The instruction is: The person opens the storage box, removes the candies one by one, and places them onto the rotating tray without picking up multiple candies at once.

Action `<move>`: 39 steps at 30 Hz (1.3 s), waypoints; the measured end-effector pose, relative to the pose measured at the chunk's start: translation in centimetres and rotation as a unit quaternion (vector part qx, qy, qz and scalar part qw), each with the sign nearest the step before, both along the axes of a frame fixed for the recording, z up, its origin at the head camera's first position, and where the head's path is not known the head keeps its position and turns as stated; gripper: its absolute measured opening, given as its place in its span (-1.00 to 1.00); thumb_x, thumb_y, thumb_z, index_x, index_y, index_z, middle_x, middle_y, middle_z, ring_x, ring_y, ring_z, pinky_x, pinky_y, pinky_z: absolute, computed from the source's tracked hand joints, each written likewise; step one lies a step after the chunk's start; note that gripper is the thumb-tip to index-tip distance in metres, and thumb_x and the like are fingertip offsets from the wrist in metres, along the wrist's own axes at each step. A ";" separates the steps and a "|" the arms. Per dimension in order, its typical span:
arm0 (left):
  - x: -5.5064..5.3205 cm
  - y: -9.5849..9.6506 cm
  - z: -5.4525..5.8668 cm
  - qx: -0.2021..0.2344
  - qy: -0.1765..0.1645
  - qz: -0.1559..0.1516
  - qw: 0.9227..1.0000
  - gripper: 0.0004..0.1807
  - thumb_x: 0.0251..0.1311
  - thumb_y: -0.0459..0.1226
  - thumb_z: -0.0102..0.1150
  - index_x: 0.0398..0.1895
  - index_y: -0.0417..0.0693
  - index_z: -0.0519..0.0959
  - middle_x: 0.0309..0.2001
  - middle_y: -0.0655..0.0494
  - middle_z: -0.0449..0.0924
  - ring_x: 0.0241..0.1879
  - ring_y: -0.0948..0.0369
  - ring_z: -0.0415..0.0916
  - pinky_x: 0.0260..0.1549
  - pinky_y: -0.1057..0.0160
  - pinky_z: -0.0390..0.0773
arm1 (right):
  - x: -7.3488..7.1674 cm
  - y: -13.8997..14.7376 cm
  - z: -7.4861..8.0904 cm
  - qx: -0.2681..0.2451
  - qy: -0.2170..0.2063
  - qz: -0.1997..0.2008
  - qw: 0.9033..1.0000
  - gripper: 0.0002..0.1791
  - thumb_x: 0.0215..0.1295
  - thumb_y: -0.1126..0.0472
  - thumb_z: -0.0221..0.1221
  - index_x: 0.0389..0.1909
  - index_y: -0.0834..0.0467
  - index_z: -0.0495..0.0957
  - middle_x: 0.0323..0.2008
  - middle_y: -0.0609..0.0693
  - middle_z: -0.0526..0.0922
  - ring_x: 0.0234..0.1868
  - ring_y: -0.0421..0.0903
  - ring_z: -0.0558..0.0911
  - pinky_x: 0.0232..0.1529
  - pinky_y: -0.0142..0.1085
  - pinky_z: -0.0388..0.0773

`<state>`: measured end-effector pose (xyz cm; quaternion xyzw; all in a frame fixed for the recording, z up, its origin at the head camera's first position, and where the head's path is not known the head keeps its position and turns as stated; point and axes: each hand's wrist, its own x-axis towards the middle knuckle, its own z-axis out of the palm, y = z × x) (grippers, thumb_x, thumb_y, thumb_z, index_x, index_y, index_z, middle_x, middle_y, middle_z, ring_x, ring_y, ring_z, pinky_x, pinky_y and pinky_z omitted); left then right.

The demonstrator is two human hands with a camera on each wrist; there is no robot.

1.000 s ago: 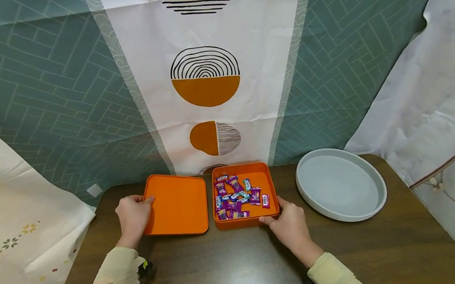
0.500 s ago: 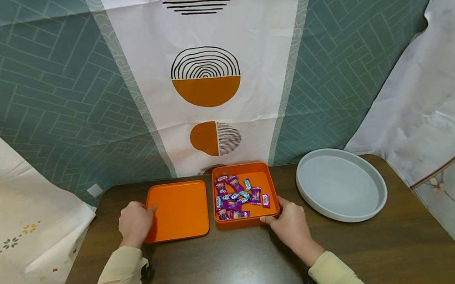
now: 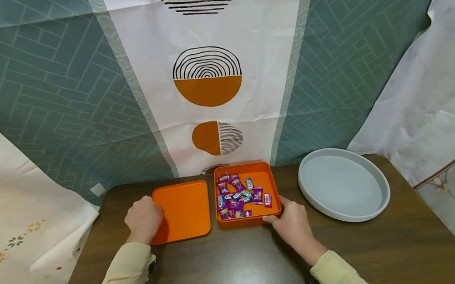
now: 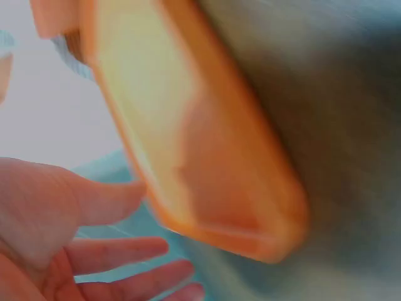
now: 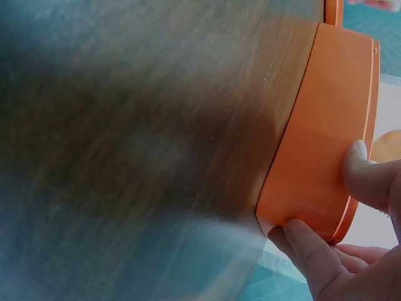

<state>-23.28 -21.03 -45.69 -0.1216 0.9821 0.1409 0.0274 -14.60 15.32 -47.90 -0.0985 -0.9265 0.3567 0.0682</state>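
A square orange lid lies flat on the table, its rim facing up. At its left edge is my left hand; in the left wrist view the fingers are extended beside the lid's corner, with nothing between them and the thumb. To the right of the lid stands a square orange box holding several wrapped candies in purple, blue and pink. My right hand grips the box's near right corner, its thumb on the front wall and its fingers curled round the side in the right wrist view.
A round pale grey tray with a raised rim sits at the right of the dark wooden table. Behind the table's far edge hangs a green and white patterned cloth. Light cloths hang at both sides.
The lid's far edge has come down, so it lies flat. My left hand has loosened from the lid's left edge and shifted slightly. The right hand stays on the box corner.
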 end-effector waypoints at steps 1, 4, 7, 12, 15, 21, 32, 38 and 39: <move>0.0 0.8 0.6 -0.001 0.003 -0.007 1.000 -0.60 0.16 -0.07 0.11 -0.29 -0.31 0.54 -0.38 -0.34 0.58 -0.55 -0.11 0.50 -0.73 0.01 0.45 | 0.0 0.0 0.1 0.001 -0.001 -0.001 1.000 -0.18 -0.14 0.03 0.46 0.18 0.28 0.42 0.01 0.17 0.62 -0.09 0.03 0.66 -0.07 -0.06 0.60; 0.1 3.8 2.1 0.032 0.025 -0.032 0.999 -0.58 0.21 -0.05 0.10 -0.18 -0.27 0.58 -0.23 -0.31 0.62 -0.42 -0.14 0.56 -0.62 -0.04 0.52 | 0.1 0.1 0.2 0.003 0.000 -0.003 1.000 -0.18 -0.14 0.02 0.46 0.17 0.28 0.43 0.00 0.18 0.63 -0.11 0.03 0.67 -0.08 -0.07 0.61; 0.1 6.8 2.9 0.107 0.050 -0.058 0.991 -0.53 0.23 -0.03 0.09 -0.05 -0.26 0.58 -0.07 -0.24 0.61 -0.27 -0.09 0.60 -0.46 0.04 0.60 | 0.1 0.1 0.2 0.005 0.003 0.000 1.000 -0.17 -0.15 0.02 0.46 0.17 0.29 0.43 -0.01 0.18 0.63 -0.12 0.02 0.67 -0.09 -0.07 0.61; 0.0 11.1 2.6 0.188 0.013 -0.077 0.979 -0.60 0.24 -0.04 0.08 -0.47 -0.22 0.62 -0.53 -0.06 0.59 -0.65 0.09 0.48 -0.77 0.27 0.41 | 0.1 0.3 0.1 0.010 0.007 0.003 1.000 -0.18 -0.15 0.02 0.46 0.16 0.29 0.43 -0.02 0.18 0.64 -0.15 0.00 0.67 -0.10 -0.09 0.62; 0.2 12.8 2.3 0.188 -0.011 -0.082 0.979 -0.59 0.20 -0.07 0.12 -0.73 -0.10 0.48 -0.78 0.06 0.37 -0.82 0.16 0.30 -0.88 0.34 0.25 | 0.2 0.4 0.3 0.013 0.007 0.006 1.000 -0.19 -0.15 0.02 0.46 0.15 0.29 0.44 -0.03 0.18 0.64 -0.17 -0.01 0.67 -0.12 -0.10 0.63; -0.1 14.1 1.6 0.157 -0.002 -0.100 0.983 -0.68 0.10 -0.17 0.20 -0.73 -0.10 0.47 -0.78 0.09 0.36 -0.82 0.18 0.30 -0.89 0.37 0.23 | 0.1 0.5 0.7 0.019 -0.005 0.018 1.000 -0.18 -0.15 0.02 0.46 0.15 0.33 0.44 -0.03 0.21 0.64 -0.16 0.01 0.67 -0.12 -0.10 0.63; -0.5 15.9 1.7 0.051 0.038 -0.143 0.988 -0.71 -0.02 -0.33 0.28 -0.22 -0.30 0.56 -0.36 -0.11 0.65 -0.41 0.04 0.61 -0.35 0.09 0.67 | -1.6 -0.6 5.5 0.074 -0.036 0.046 0.996 -0.27 -0.03 0.03 0.39 0.15 0.30 0.43 -0.05 0.19 0.63 -0.19 0.04 0.66 -0.19 -0.11 0.66; -0.3 16.4 1.5 0.059 0.041 -0.134 0.988 -0.70 -0.01 -0.30 0.31 -0.22 -0.31 0.59 -0.36 -0.11 0.67 -0.44 0.05 0.62 -0.39 0.06 0.67 | -2.7 -2.7 6.9 0.124 -0.033 0.057 0.990 -0.41 0.03 0.15 0.35 0.12 0.25 0.49 -0.02 0.19 0.62 -0.06 0.11 0.64 -0.07 0.00 0.59; -0.2 16.4 1.4 0.063 0.041 -0.132 0.988 -0.70 -0.01 -0.30 0.32 -0.22 -0.31 0.59 -0.37 -0.11 0.67 -0.46 0.05 0.62 -0.40 0.06 0.68 | -2.8 -3.0 6.8 0.127 -0.041 0.058 0.989 -0.43 0.02 0.16 0.35 0.09 0.24 0.51 -0.06 0.18 0.63 -0.10 0.10 0.64 -0.10 -0.01 0.61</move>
